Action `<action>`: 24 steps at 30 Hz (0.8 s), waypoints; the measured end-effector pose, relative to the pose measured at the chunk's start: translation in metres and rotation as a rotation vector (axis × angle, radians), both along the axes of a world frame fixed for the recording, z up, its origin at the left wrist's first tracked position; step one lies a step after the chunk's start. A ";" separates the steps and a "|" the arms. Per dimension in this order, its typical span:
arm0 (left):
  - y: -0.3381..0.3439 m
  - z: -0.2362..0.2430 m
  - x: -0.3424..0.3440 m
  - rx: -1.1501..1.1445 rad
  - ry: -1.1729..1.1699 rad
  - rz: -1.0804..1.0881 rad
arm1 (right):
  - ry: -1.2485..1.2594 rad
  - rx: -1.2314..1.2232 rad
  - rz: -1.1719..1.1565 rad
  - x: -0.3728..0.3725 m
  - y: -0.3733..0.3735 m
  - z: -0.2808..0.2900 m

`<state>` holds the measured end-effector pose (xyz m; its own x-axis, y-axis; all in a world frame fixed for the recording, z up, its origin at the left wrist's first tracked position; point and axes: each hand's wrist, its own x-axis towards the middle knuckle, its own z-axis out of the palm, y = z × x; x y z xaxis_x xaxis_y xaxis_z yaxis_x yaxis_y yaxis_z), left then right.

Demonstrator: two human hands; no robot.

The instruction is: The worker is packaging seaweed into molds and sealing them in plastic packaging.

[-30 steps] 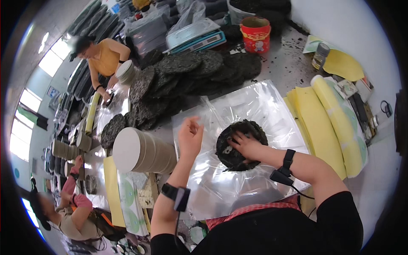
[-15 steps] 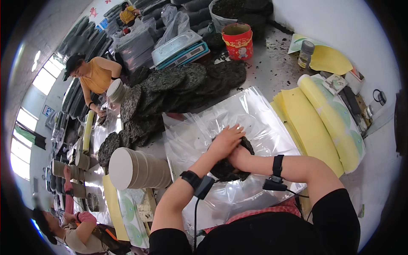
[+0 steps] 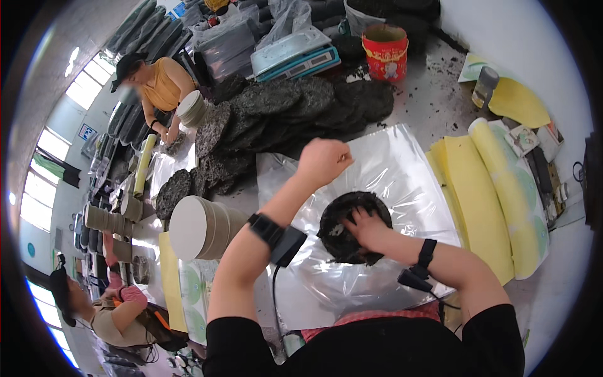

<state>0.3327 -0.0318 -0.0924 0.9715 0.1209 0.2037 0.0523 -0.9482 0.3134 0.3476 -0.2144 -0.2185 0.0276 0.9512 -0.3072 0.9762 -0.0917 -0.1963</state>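
My right hand (image 3: pixel 370 230) lies with fingers spread on a dark, crinkled round cake (image 3: pixel 333 246) that looks like dried seaweed. The cake rests on a stack of clear plastic sheets (image 3: pixel 408 169), with a pale patch showing near its middle. Above the far part of the sheets, my left hand (image 3: pixel 321 162) is raised off the cake, its fingers curled together. A tiny dark spot shows at those fingers, too small to name. Beyond the sheets, a heap of similar dark round cakes (image 3: pixel 270 107) overlaps across the table.
Left of the sheets lies a stack of pale round discs (image 3: pixel 198 227). Yellow sheets (image 3: pixel 474 207) and a rolled yellow-green sheet (image 3: pixel 502 188) lie at right. Farther back are a scale (image 3: pixel 301 60) and a red bucket (image 3: pixel 385 53). Two co-workers (image 3: pixel 166 85) are at the left.
My left hand has lifted off the cake and moved away from me, its fingers now curled. My right hand has stayed on the cake, fingers now spread. The whole view has shifted somewhat.
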 end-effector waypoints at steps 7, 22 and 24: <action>0.028 0.014 -0.114 0.250 0.040 0.307 | -0.042 0.044 -0.004 -0.005 -0.003 0.004; -0.094 -0.051 -0.314 -1.203 -0.727 0.514 | -0.053 0.142 -0.037 -0.020 -0.008 0.008; -0.095 -0.101 -0.311 -0.474 -0.164 0.766 | -0.110 0.138 -0.025 -0.015 -0.011 0.003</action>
